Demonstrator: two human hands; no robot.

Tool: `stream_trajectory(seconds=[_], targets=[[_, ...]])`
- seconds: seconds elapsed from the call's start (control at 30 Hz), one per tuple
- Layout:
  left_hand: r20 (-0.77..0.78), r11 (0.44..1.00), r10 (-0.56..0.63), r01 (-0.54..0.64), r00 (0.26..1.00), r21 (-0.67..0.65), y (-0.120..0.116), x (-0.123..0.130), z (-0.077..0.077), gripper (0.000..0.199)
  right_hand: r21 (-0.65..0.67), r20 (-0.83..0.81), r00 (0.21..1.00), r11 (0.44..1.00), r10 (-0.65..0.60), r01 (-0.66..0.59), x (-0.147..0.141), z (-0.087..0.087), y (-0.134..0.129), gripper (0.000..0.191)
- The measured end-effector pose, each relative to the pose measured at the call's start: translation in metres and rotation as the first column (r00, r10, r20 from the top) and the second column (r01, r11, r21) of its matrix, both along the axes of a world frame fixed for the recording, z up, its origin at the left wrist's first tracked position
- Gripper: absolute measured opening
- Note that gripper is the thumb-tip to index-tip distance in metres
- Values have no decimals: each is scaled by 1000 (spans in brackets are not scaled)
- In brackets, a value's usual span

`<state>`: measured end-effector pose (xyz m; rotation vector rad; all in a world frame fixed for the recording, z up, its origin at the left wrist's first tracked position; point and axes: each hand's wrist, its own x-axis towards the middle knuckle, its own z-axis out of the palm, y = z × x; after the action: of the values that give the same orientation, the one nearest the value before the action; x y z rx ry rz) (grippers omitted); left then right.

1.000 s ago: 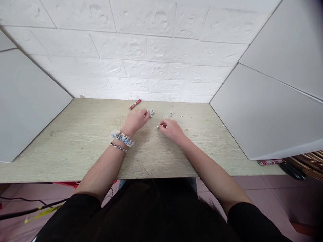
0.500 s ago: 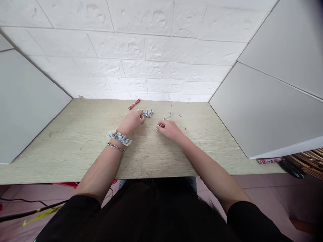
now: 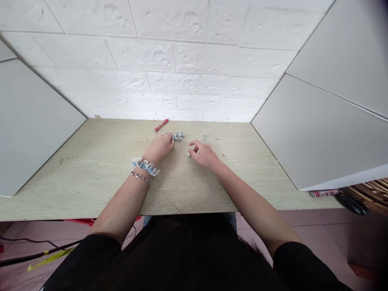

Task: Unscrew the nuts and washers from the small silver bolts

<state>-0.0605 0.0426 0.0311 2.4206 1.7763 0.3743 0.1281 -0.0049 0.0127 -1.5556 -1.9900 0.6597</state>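
Observation:
My left hand (image 3: 160, 146) rests on the left of a group of small metal bolts (image 3: 179, 138), several of them upright on their heads. Its fingers are curled together against the group's near left side, and what they hold, if anything, is hidden. My right hand (image 3: 206, 155) hovers low over the table with thumb and index finger apart. Beside its thumb tip is a small metal piece (image 3: 189, 155), too small to name surely; more lie partly hidden under the fingers. Behind this hand, a single bolt (image 3: 204, 137) stands upright with a nut (image 3: 217, 138) to its right.
A red marker-like stick (image 3: 161, 125) lies near the white brick-pattern wall (image 3: 188, 85). Pale panels (image 3: 327, 133) flank the wooden table (image 3: 100, 169). A tiny bit (image 3: 223, 154) lies right of my right hand. A red tube (image 3: 324, 193) and a dark object (image 3: 351, 203) sit at the right edge.
My right hand's thumb and index finger have spread from a pinch. My left hand has shifted slightly, its fingers still curled by the bolts.

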Motion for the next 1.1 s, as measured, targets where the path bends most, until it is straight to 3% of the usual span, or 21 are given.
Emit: stream_trajectory(seconds=[0.1, 0.2, 0.3, 0.4, 0.83, 1.1], targets=[[76, 1000, 6, -6, 997, -5, -1, 3, 0, 11, 19, -20, 1000, 1000, -3, 3, -1, 1, -1, 30], [265, 998, -21, 34, 964, -44, -5, 10, 1, 9, 51, -30, 1000, 999, -1, 2, -2, 2, -2, 30], [495, 990, -57, 113, 867, -85, -10, 18, 2, 8, 108, -22, 999, 994, 23, -20, -2, 2, -2, 31], [629, 980, -67, 170, 774, -106, -14, 25, 2, 9, 165, -6, 998, 984, 68, -66, -2, 1, 0, 27], [817, 918, 39, 303, 576, -257, -25, 38, 4, 9, 155, -71, 991, 983, 111, -99, -3, 6, -3, 22], [909, 901, 89, 356, 406, -248, -21, 37, 0, 9, 139, -243, 969, 990, 38, -4, -3, 6, -4, 31]])
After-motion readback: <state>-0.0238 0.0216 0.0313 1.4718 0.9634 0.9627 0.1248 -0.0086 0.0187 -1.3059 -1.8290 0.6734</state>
